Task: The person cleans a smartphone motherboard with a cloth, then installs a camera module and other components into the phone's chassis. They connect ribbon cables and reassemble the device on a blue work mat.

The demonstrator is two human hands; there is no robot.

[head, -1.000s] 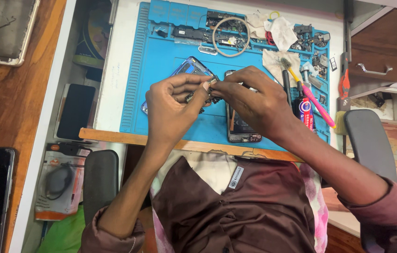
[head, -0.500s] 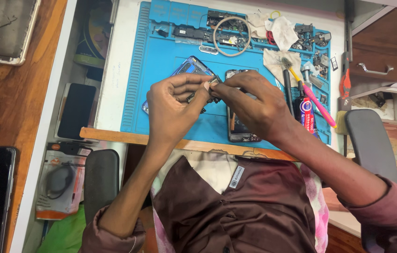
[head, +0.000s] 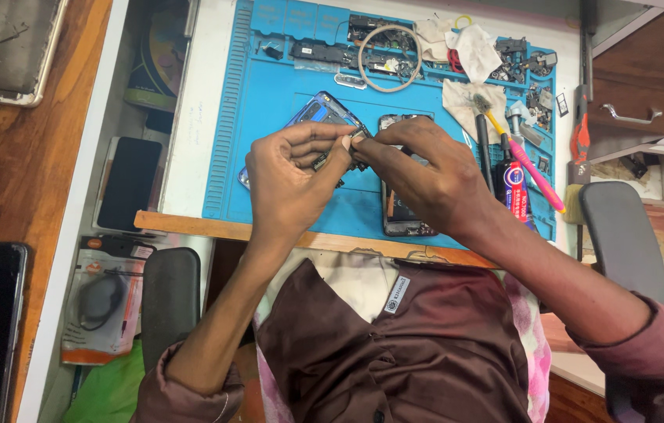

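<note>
My left hand (head: pixel 289 178) and my right hand (head: pixel 426 168) meet over the blue work mat (head: pixel 269 117), fingertips pinched together on a small dark phone part (head: pixel 355 139). Under my left hand lies a blue phone frame (head: pixel 318 110), tilted on the mat. An opened phone body (head: pixel 401 219) lies beneath my right hand, its lower end showing near the mat's front edge. How the small part is shaped is hidden by my fingers.
A wire ring (head: pixel 389 57), cloths (head: pixel 473 48), a pink-handled brush (head: pixel 531 171), a small glue tube (head: pixel 513 188) and several loose parts crowd the mat's back and right. A dark phone (head: pixel 130 184) lies left of the mat. Chair armrests (head: pixel 169 294) flank my lap; drawers (head: pixel 649 86) stand at right.
</note>
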